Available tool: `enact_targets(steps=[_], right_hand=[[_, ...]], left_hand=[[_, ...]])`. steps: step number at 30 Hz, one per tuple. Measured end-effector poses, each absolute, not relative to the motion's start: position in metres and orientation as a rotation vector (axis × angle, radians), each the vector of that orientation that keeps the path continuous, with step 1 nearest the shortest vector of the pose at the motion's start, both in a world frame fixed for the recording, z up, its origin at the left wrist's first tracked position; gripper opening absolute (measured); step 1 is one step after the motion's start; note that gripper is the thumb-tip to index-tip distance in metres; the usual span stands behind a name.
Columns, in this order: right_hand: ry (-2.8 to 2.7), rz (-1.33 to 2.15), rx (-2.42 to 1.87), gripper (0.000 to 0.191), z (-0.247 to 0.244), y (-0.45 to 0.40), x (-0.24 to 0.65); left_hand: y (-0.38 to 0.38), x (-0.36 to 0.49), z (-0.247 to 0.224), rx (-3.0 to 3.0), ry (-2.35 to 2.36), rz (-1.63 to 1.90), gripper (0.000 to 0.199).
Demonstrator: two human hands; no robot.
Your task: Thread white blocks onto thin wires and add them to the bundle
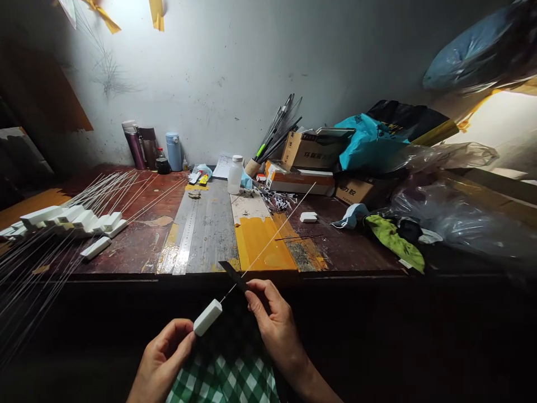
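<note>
In front of the worktop (138, 254), our left hand (163, 358) pinches the white block (207, 319), its long axis slanting away rightward along a thin rod (289, 219); our right hand (277, 330) holds a black strip (232, 274) across that rod. The rod passes over the front edge and orange tape (260, 238); blocks (71, 215) pile at the worktop's left, a bottle (235, 178) stands toward its back.

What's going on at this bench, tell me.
A person is working bare-handed at the near edge of a bench. The left grip pinches a white block by its near end, and a thin rod runs from its far end up over the bench. The right grip holds a flat dark strip across the rod; whether they touch is hard to tell. More white blocks with rods lie piled on the left.
</note>
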State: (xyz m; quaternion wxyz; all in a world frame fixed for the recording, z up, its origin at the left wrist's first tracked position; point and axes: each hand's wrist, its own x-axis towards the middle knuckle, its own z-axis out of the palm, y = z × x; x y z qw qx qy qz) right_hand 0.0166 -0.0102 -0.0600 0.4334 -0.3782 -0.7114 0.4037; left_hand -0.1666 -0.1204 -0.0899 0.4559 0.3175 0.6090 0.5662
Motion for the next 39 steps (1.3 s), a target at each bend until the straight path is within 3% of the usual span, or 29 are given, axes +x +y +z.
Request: enact_targets(steps=[9, 22, 39], right_hand=[[-1.934, 1.042, -0.904, 0.01, -0.055, -0.025, 0.013], [-1.916, 0.805, -0.765, 0.016, -0.062, -0.031, 0.005], [-1.894, 0.909, -0.674, 0.02, -0.062, -0.035, -0.004]], left_hand=[[-0.119, -0.161, -0.093, 0.701, 1.442, 1.407, 0.026], [-0.117, -0.164, -0.095, 0.683, 1.429, 1.381, 0.029], [-0.113, -0.17, -0.092, 0.757, 1.342, 1.425, 0.025]])
